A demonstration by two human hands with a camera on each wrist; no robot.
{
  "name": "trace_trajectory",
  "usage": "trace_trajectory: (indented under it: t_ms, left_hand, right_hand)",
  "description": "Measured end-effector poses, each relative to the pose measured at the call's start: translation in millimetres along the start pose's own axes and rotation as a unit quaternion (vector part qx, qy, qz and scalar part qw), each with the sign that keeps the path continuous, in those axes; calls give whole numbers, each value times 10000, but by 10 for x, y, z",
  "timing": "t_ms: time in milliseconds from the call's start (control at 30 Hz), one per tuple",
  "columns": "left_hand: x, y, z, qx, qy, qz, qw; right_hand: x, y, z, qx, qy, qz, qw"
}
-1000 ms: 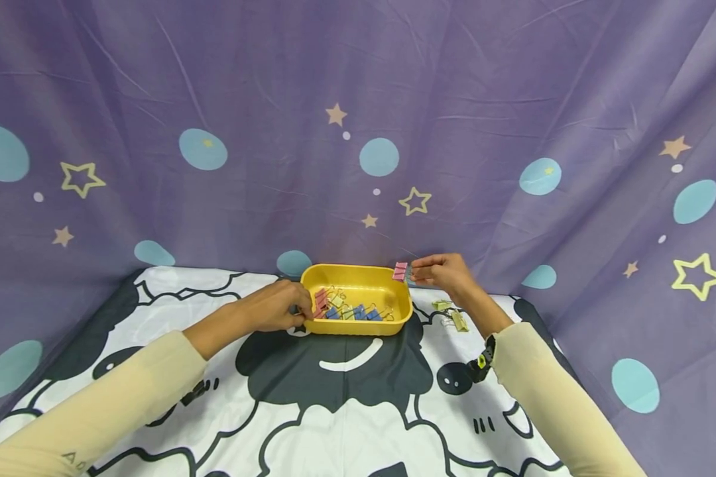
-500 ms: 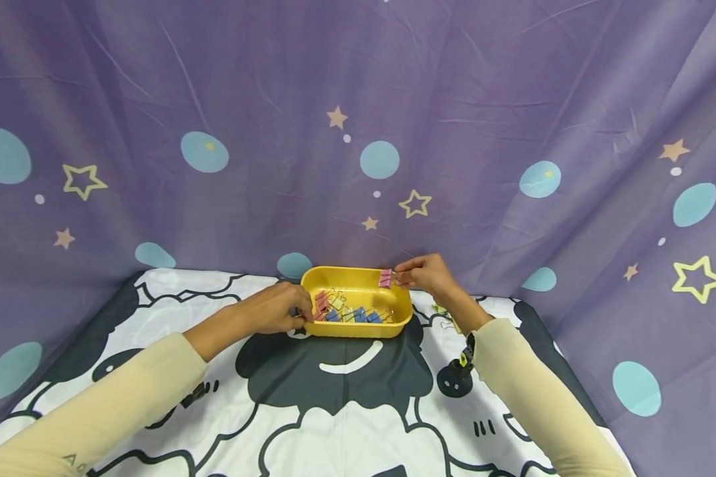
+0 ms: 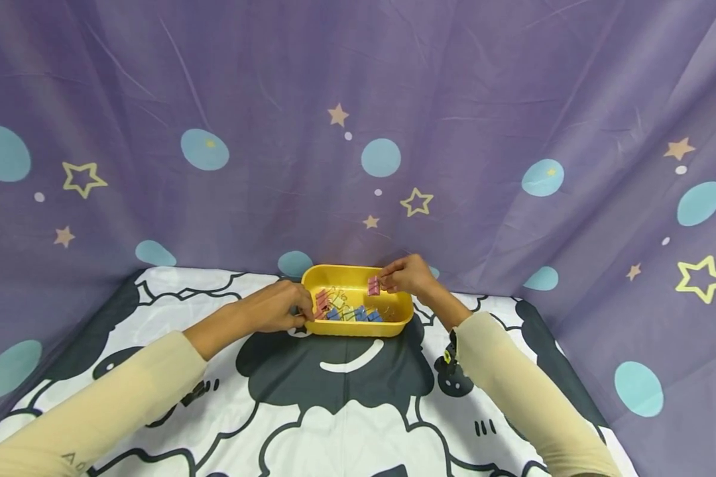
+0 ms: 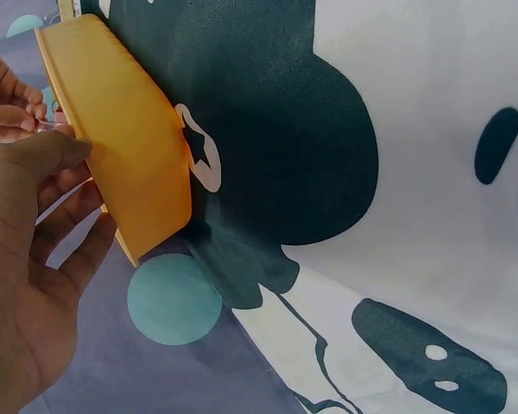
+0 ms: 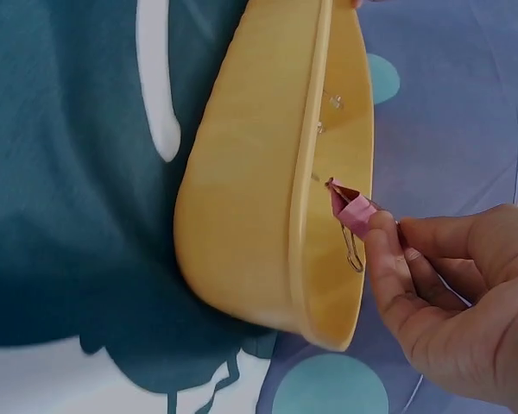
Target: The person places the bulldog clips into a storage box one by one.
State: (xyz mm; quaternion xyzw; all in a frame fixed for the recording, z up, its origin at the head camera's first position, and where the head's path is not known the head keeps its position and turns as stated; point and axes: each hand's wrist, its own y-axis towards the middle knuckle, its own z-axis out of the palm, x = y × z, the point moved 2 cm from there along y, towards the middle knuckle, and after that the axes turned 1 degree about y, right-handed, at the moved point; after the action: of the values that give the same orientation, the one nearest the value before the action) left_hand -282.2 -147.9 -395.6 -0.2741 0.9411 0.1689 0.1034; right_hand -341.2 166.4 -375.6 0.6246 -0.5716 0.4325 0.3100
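A yellow tray (image 3: 358, 329) stands at the far edge of the printed cloth, and my left hand (image 3: 280, 306) grips its left end, thumb over the rim in the left wrist view. Between the thumb and fingers of my right hand (image 3: 410, 275) is a pink binder clip (image 3: 374, 286), pinched by a wire handle and hanging over the tray's right half. The right wrist view shows this pink clip (image 5: 356, 216) just above the tray opening. Inside the tray lie pink clips (image 3: 321, 299), pale yellow clips (image 3: 338, 301) and blue clips (image 3: 360, 313), mostly toward the front and left.
A purple curtain (image 3: 262, 165) with stars and dots rises right behind the tray. The white and dark cartoon cloth (image 3: 346, 437) covers the surface in front. A dark wrist strap (image 3: 451, 351) shows at my right sleeve.
My right hand has carried the pink binder clip leftward, from the tray's right rim to over its inside. The right forearm now covers the yellow clips on the cloth. My left hand stays put.
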Motion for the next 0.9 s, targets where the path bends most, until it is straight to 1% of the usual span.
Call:
trace_trajectory:
  t_ms: [100,233,467,667,900]
  left_hand:
    - [2,-13,-10,-22,-14,-28,10000]
    - [-8,-27,-23,4,-29,-69,10000]
    - [-20,5,-28,13,-86,-83,9999]
    - [-27,17,-33,49,-57,-87,9999]
    - [-35,0,-30,33,-35,-122,9999]
  right_hand:
    - [29,27,80,35,0,-75,10000]
    - [34,77,177,110,-144,-139,9997]
    - [16,161,313,147,-339,-284,9989]
    - [49,169,455,324,-522,-385,9974]
    - [93,166,586,347,-916,-453,9942]
